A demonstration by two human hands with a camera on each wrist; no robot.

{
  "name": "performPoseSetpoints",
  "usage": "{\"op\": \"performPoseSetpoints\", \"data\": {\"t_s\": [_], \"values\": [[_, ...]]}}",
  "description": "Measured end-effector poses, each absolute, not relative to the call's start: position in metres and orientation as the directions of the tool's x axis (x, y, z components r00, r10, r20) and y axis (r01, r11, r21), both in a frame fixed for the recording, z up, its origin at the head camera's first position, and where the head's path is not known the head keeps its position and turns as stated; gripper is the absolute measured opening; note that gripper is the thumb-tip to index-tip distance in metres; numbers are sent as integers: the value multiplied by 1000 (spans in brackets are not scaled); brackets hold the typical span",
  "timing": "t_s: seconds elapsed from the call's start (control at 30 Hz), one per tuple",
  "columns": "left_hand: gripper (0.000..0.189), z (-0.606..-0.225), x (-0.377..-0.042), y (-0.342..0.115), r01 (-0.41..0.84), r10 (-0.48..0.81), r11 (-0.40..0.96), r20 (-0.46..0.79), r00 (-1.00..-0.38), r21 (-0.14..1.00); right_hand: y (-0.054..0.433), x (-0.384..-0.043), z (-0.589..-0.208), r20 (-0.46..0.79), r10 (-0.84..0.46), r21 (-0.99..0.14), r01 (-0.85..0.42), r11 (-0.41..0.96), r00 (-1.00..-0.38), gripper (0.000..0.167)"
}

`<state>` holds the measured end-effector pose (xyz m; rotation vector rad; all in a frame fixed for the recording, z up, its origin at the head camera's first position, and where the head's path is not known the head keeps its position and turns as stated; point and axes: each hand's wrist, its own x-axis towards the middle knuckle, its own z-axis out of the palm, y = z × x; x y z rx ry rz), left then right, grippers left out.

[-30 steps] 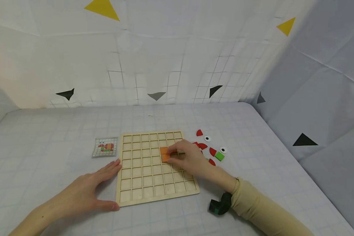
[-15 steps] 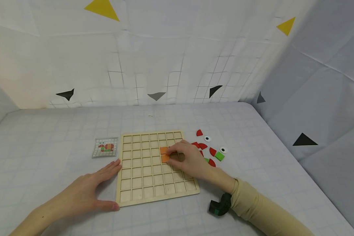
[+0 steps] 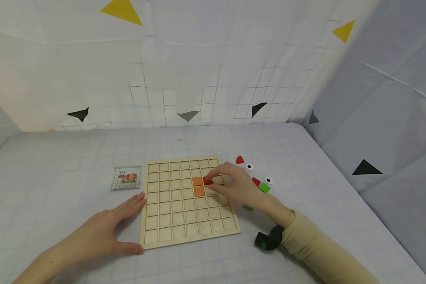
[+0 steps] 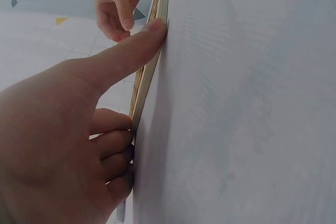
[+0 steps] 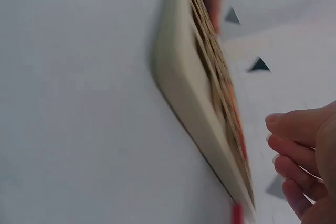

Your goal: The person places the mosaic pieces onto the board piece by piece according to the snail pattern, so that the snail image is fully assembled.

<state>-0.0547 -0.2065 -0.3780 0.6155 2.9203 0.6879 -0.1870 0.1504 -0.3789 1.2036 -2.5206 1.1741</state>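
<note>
A pale wooden grid board (image 3: pixel 174 228) lies flat. My left hand (image 3: pixel 103 232) rests beside it, straight fingers and thumb touching its left edge; the left wrist view shows the thumb (image 4: pixel 126 56) against the rim. Two orange square tiles (image 3: pixel 197 181) sit in neighbouring cells, one nearer me than the other. A red piece (image 3: pixel 206 181) lies right of the far orange tile, partly covered by my right fingertips. My right hand (image 3: pixel 239 187) hovers over the board's right side, fingers bent. In the right wrist view, these fingers (image 5: pixel 294 124) show nothing held and stand off the board.
Right of the board lie loose pieces: a red quarter-round (image 3: pixel 240 159), another red piece (image 3: pixel 256 182), a green piece (image 3: pixel 264 187) and eye discs (image 3: pixel 249 167). My right hand hides others. A pattern card (image 3: pixel 126 178) lies left. Pale walls rise behind and right.
My right hand has shifted slightly right and away from the orange tiles, uncovering both of them and the red piece. The left hand has stayed still on the board's edge.
</note>
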Motion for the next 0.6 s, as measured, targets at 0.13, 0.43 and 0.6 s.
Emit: {"op": "performPoseSetpoints", "data": {"t_s": [0.13, 0.43, 0.6], "values": [[106, -378, -55, -206, 369, 404, 819, 16, -915, 440, 178, -205, -371, 323, -538, -668, -590, 454, -779, 23], [106, -379, -54, -207, 367, 404, 818, 13, -915, 444, 222, -231, -371, 95, -442, -698, -376, 609, -892, 24], [106, -379, -55, -207, 363, 404, 815, 8, -915, 452, 228, -234, -378, 83, -507, -681, -421, 600, -858, 27]]}}
